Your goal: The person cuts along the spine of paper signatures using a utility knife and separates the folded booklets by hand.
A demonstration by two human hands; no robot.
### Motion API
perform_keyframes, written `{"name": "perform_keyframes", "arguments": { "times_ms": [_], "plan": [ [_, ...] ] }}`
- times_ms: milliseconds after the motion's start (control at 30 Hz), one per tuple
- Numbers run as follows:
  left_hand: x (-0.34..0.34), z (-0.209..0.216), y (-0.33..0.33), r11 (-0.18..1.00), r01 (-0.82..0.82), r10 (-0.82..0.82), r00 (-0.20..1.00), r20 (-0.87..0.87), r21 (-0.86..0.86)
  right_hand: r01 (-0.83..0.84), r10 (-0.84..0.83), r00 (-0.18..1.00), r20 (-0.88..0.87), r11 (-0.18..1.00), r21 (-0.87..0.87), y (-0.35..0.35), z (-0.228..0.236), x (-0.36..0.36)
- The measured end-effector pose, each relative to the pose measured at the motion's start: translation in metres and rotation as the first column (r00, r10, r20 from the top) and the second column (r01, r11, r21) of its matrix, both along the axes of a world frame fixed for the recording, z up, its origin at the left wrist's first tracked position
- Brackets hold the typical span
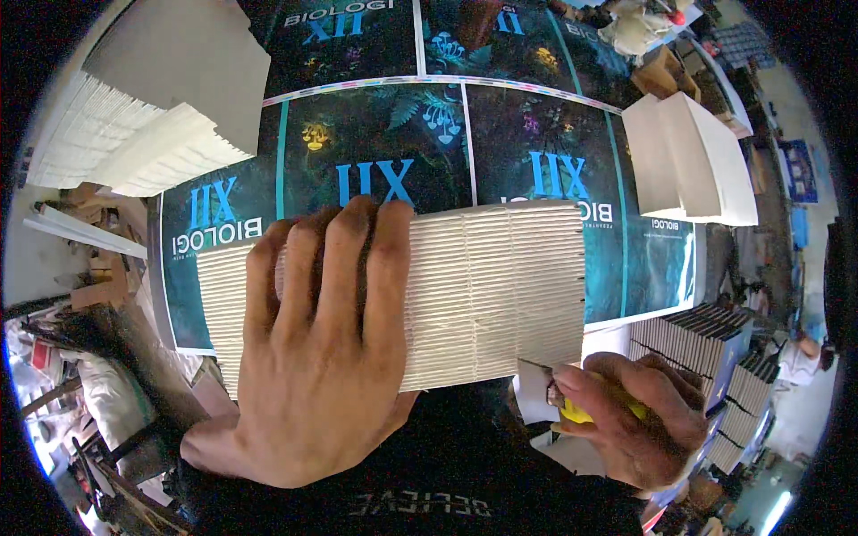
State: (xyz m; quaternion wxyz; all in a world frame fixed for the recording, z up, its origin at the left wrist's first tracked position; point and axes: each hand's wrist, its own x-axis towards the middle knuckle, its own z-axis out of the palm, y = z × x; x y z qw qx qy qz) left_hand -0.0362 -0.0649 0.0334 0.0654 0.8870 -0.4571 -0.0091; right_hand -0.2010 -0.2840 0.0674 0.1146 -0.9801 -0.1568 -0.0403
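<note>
A long stack of cream-white paper book blocks [496,295] lies across the front of me, its many ridged layers facing up. My left hand [326,348] spans its left part, fingers stretched across the ridges to the far edge and the thumb at the near edge, gripping it. In my right hand [639,415] is a yellow-handled cutter knife [576,409], the fingers closed round it. Its blade end is by the stack's near right corner. A small white piece [534,399] hangs beside the blade; I cannot tell whether it is attached to anything.
Large dark printed cover sheets [545,134] with blue lettering and plant pictures lie under and beyond the stack. White paper piles stand at the far left [152,134] and far right [693,161]. Stacked bound books [688,353] are at the right, near a distant person [804,362].
</note>
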Motion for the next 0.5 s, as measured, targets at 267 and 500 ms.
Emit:
{"name": "perform_keyframes", "arguments": {
  "times_ms": [267,500],
  "plan": [
    [0.001,-0.002,-0.001,0.999,0.008,-0.006,0.997,0.072,-0.033,-0.098,0.095,0.992,-0.089,0.995,-0.032,0.0,0.006,0.006],
    [0.001,-0.003,-0.003,0.999,-0.015,0.017,0.999,0.035,-0.045,-0.082,0.08,0.987,-0.141,0.997,-0.014,0.004,0.021,0.016]
  ]
}}
